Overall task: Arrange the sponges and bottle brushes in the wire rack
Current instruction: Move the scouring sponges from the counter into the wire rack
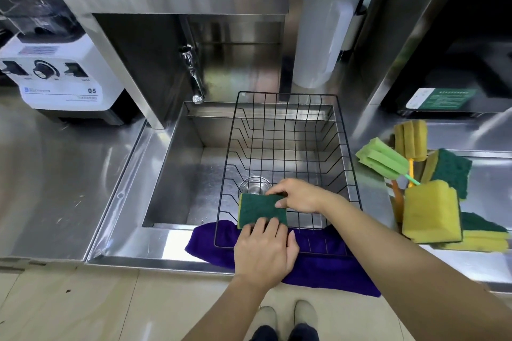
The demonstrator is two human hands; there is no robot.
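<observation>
Over the steel sink (177,163), wire rack (285,147) rests on purple cloth (327,266).

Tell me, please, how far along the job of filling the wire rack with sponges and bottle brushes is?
Barely started: the wire rack over the sink holds nothing settled yet. In hand: the left hand and right hand are setting the first sponge at its near left corner. Left: the sponge pile, green brush and yellow brush on the right counter.

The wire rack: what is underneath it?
The wire rack spans the sink, drain showing through. Its near edge rests on a purple cloth; hands hide part.
</observation>
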